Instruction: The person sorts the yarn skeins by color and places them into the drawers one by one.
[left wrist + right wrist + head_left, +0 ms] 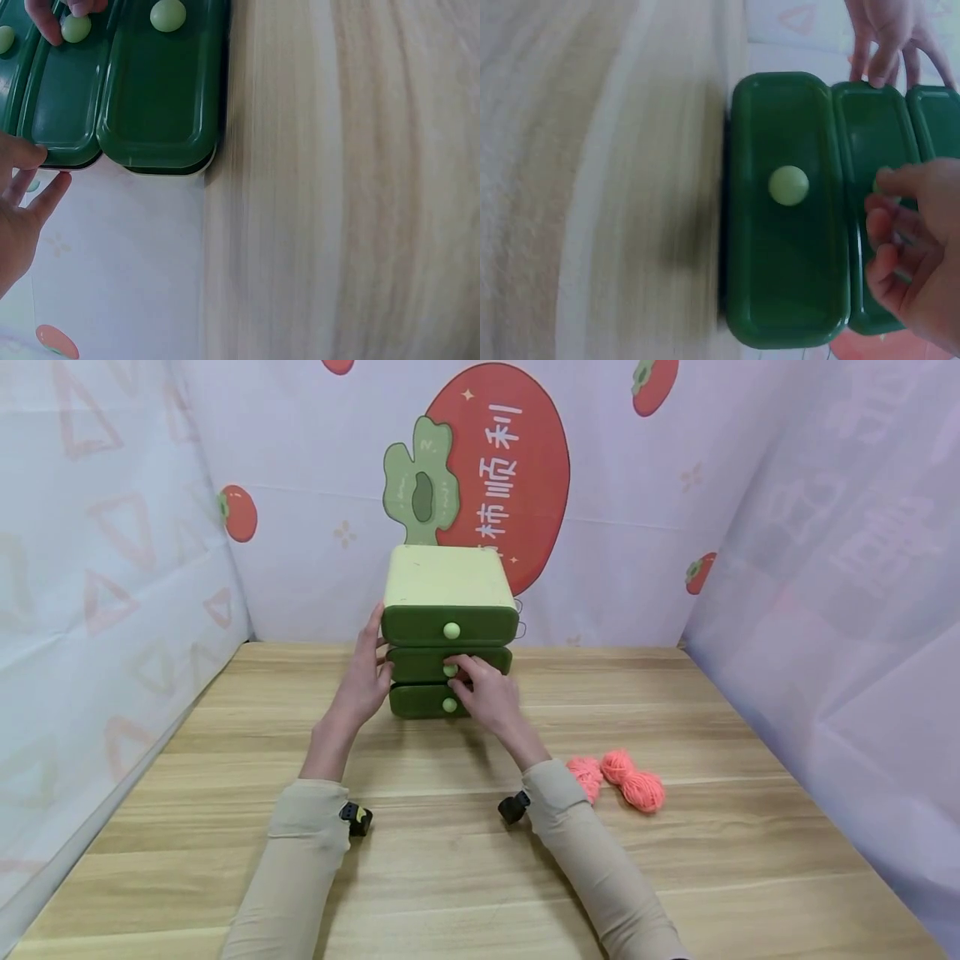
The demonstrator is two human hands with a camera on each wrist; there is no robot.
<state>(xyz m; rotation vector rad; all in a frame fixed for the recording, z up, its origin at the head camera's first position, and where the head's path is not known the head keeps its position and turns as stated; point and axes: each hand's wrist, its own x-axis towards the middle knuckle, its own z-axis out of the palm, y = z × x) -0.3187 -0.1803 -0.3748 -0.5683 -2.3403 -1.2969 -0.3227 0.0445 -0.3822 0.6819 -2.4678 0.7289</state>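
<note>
A small cabinet (450, 577) with a pale cream top and three stacked dark green drawers stands on the table. Each drawer front carries a round light green knob. My right hand (491, 695) pinches the knob (76, 28) of the middle drawer (416, 666) between thumb and fingers. My left hand (363, 681) rests against the cabinet's left side. In the left wrist view its thumb touches the end of the middle drawer front, with its other fingers along the side. The bottom drawer (787, 262) shows fully in the right wrist view. The drawers' insides are hidden.
Coral-pink yarn bundles (633, 781) lie on the wooden table (420, 877) to the right, partly behind the right sleeve. A printed cloth (315, 527) hangs behind the cabinet, and more cloth walls stand at both sides.
</note>
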